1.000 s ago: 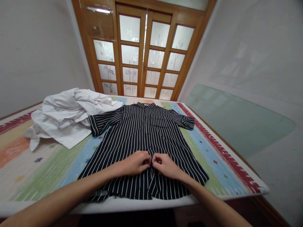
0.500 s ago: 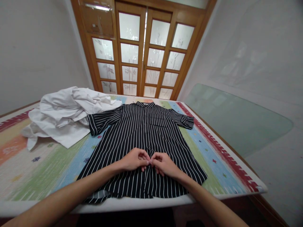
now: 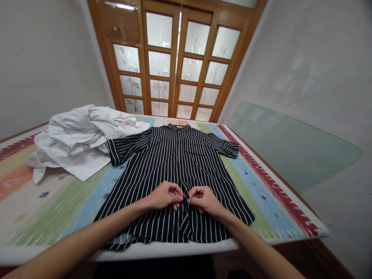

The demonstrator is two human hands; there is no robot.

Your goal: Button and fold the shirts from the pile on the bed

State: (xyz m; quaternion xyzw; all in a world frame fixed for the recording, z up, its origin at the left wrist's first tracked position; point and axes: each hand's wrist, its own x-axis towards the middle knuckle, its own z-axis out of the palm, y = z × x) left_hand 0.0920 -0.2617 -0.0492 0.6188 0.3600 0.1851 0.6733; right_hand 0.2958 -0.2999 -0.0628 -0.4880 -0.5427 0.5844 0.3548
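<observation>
A black shirt with white stripes (image 3: 162, 162) lies face up and spread out, its collar at the far side and its hem near the table's front edge. Over the lower part of its front opening, my left hand (image 3: 167, 195) pinches the shirt's front edge between thumb and fingers. Just to the right, my right hand (image 3: 205, 201) pinches the other edge of the placket. A small gap separates the two sets of fingertips, and the fabric between them is slightly raised and folded. Any button there is too small to make out.
White crumpled cloth (image 3: 78, 139) is heaped at the left, touching the shirt's left sleeve. Beneath everything is a colourful patterned table cover (image 3: 52, 217). Walls flank both sides, with a pale green glass panel (image 3: 290, 143) on the right. Wooden glazed doors (image 3: 176, 58) stand behind.
My fingertips, which were touching, have parted slightly; my right hand has shifted a little right. The placket fabric below my hands now folds more to one side.
</observation>
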